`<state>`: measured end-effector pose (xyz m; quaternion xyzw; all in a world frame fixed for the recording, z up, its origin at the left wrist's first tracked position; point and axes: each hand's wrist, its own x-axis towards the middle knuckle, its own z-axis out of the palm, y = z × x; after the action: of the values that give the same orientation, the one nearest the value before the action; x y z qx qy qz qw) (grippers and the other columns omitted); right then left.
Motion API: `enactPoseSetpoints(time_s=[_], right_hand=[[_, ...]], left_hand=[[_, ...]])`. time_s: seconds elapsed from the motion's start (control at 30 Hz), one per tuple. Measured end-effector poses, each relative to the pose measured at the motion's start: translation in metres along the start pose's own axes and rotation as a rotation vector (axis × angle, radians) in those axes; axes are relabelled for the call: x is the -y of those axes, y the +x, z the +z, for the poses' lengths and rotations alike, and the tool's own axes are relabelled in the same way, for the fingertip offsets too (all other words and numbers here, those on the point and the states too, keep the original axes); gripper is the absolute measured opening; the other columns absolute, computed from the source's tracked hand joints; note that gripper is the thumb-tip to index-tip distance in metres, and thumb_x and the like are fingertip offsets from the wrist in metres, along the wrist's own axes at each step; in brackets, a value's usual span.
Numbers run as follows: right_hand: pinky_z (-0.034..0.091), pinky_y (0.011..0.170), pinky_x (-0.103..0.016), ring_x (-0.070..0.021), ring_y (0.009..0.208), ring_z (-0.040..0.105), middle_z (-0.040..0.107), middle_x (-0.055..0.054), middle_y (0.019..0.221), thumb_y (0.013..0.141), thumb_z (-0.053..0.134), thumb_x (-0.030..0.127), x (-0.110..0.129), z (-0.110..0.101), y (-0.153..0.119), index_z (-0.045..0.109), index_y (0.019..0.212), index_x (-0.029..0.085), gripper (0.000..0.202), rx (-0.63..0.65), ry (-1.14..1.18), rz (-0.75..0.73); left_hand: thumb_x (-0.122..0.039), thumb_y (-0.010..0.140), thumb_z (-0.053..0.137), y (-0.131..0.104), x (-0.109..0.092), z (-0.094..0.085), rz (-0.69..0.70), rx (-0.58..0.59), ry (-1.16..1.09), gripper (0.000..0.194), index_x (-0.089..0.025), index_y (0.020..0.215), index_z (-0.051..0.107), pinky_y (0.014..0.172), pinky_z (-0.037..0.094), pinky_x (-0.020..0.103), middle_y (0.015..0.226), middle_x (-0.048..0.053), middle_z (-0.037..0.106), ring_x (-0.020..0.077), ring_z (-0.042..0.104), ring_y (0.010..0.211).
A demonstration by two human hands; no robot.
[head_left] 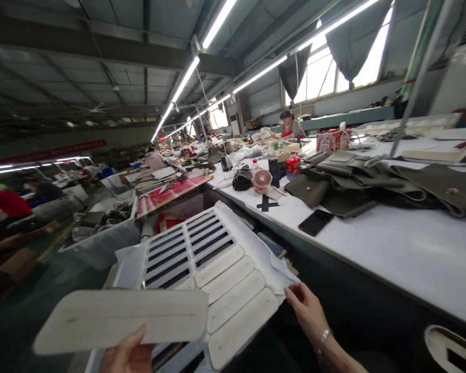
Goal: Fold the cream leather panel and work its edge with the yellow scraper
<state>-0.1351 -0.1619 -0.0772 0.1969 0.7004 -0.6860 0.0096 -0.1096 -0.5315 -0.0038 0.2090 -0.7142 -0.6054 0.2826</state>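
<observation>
My left hand grips a flat pale panel with rounded corners, its thumb on the upper face and a thin line running along the panel's length. Beneath it lies a white slatted rack with a light sheet around its edges. Several similar pale panels lie side by side on the rack's right half. At the rack's right edge, my right hand, with a bracelet on the wrist, pinches the edge of the white sheet between thumb and fingers.
To the right runs a white worktable with a black phone, a pink fan, a red bottle and dark leather-like pieces. A plastic bin stands at the left. A person sits farther back.
</observation>
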Motion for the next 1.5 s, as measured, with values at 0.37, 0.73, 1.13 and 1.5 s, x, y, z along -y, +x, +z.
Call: enactPoseSetpoints(time_s=[0.37, 0.73, 1.13, 1.5], right_hand=[[0.048, 0.100, -0.039, -0.0267, 0.115, 0.056, 0.052, -0.009, 0.132, 0.061, 0.070, 0.008, 0.121, -0.162, -0.138, 0.055, 0.118, 0.022, 0.060, -0.088, -0.708, -0.714], [0.054, 0.070, -0.032, -0.0219, 0.092, 0.066, 0.063, -0.004, 0.110, 0.077, 0.073, 0.049, 0.081, -0.287, -0.194, 0.044, 0.110, 0.028, 0.048, -0.343, 0.624, -0.321], [0.038, 0.108, -0.060, -0.0406, 0.135, 0.039, 0.041, -0.017, 0.147, 0.073, 0.082, 0.039, 0.082, -0.355, -0.241, 0.040, 0.144, 0.025, 0.084, -0.877, -1.173, -0.735], [0.050, 0.101, -0.047, -0.0318, 0.121, 0.053, 0.050, -0.014, 0.134, 0.075, 0.068, 0.016, 0.040, -0.344, -0.208, 0.015, 0.156, 0.022, 0.097, -0.745, -1.052, -0.662]], left_hand=[[-0.057, 0.084, 0.062, -0.251, -0.064, 0.231, 0.024, 1.263, -0.248, 0.048, -0.021, 0.115, 0.065, 0.092, 0.057, 0.041, 0.113, 0.013, 0.071, 0.0316, 0.066, 0.108], [-0.040, 0.090, 0.058, -0.340, -0.111, 0.314, 1.735, 1.133, -0.336, 0.063, -0.023, 0.148, 0.040, 0.113, 0.034, 0.061, 0.151, 0.019, 0.043, 0.0378, 0.039, 0.140], [-0.017, 0.092, 0.054, -0.344, -0.154, 0.331, 0.878, 1.764, -0.564, 0.024, -0.022, 0.110, 0.070, 0.077, 0.057, 0.021, 0.097, 0.003, 0.075, 0.0160, 0.070, 0.084], [-0.020, 0.083, 0.065, -0.324, -0.184, 0.363, 0.814, 2.165, -0.028, 0.010, -0.017, 0.091, 0.071, 0.077, 0.048, 0.022, 0.086, -0.002, 0.071, 0.0159, 0.062, 0.082]])
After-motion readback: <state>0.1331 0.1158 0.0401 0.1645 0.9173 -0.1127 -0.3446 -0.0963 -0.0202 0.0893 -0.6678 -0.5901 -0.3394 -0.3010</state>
